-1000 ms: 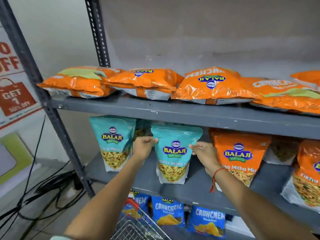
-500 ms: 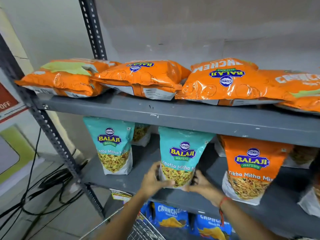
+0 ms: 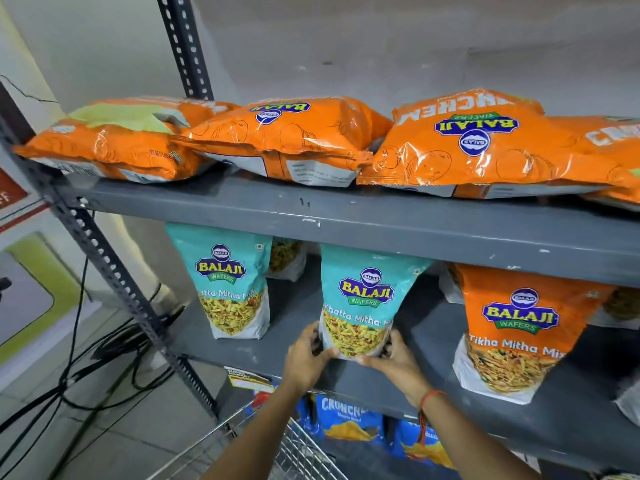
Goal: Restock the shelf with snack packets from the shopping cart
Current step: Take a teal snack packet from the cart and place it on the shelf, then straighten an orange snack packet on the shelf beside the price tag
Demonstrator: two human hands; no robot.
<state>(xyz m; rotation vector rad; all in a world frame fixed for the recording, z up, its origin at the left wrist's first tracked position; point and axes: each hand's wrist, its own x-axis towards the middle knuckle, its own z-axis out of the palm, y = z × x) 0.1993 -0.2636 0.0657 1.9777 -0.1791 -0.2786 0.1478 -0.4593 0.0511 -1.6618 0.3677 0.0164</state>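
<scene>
A teal Khatta Mitha Mix packet (image 3: pixel 363 299) stands upright on the middle grey shelf (image 3: pixel 433 348). My left hand (image 3: pixel 306 356) grips its lower left corner and my right hand (image 3: pixel 394 358) grips its lower right corner, fingers curled under the base. A second teal packet (image 3: pixel 227 282) stands to its left and an orange Tikha Mitha Mix packet (image 3: pixel 516 330) to its right. The wire shopping cart (image 3: pixel 294 448) shows at the bottom, its contents out of view.
Several orange wafer packets (image 3: pixel 287 136) lie flat on the upper shelf (image 3: pixel 346 220). Blue Crunchem packets (image 3: pixel 346 417) sit on the shelf below. A perforated steel upright (image 3: pixel 114 271) stands at the left, with black cables (image 3: pixel 86 358) on the floor beside it.
Both hands have slid from the teal packet's upper sides down to its bottom corners. The packet now stands a little further forward on the shelf; the camera view has tilted upward.
</scene>
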